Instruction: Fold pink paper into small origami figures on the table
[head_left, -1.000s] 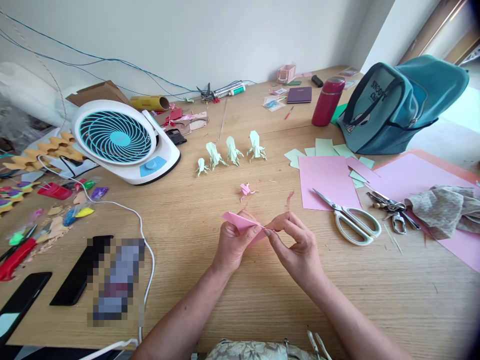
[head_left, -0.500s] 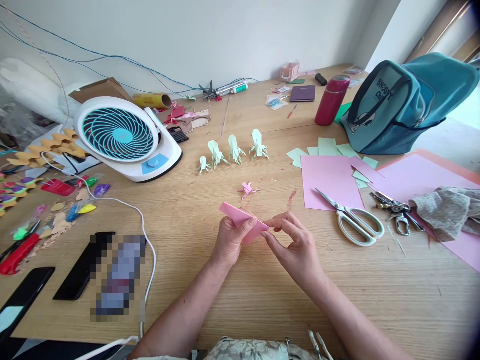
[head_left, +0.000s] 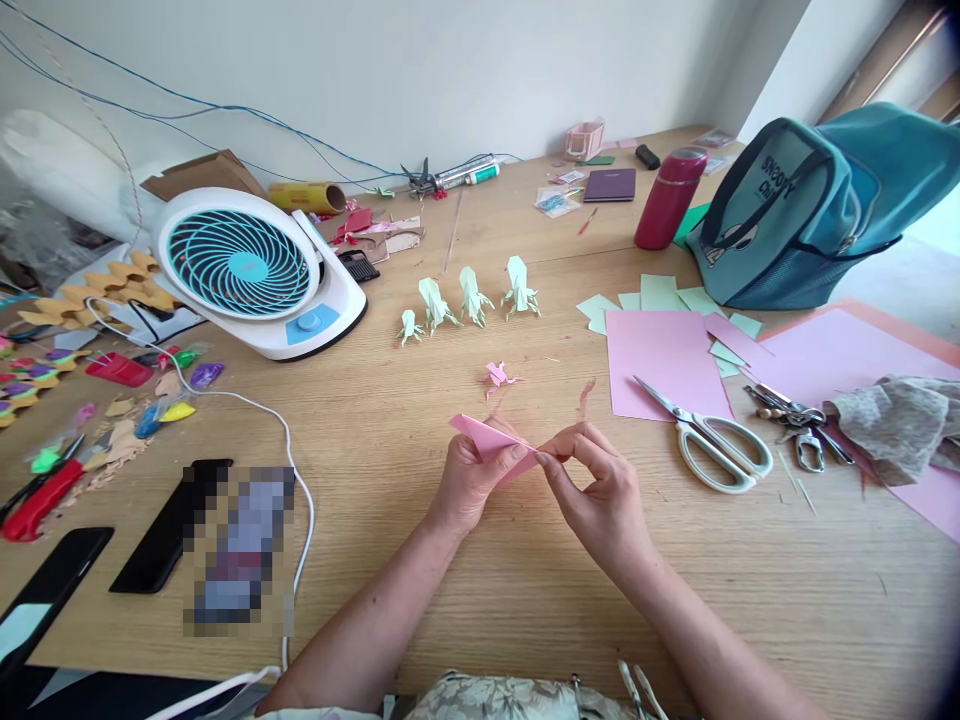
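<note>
A folded piece of pink paper (head_left: 486, 436) is held above the table between both hands. My left hand (head_left: 466, 482) is closed around its left part, thumb pressed on top. With thumb and index finger, my right hand (head_left: 589, 470) pinches the paper's right-hand corner. Just beyond the hands lies a small pink origami figure (head_left: 498, 375) with thin legs. Farther back stand several pale green origami figures (head_left: 472, 297) in a row. Parts of the folded paper are hidden by my left fingers.
White-handled scissors (head_left: 720, 450) lie partly on a pink sheet (head_left: 660, 360) to the right, near keys (head_left: 802, 425) and a grey cloth (head_left: 892, 425). A red flask (head_left: 670, 200) and blue backpack (head_left: 810, 215) stand behind. At left are a fan (head_left: 255, 275) and its white cable (head_left: 300, 500).
My right thumb and index finger have closed on the paper's right corner. The pink paper is tilted flatter, and my left thumb sits a little farther right.
</note>
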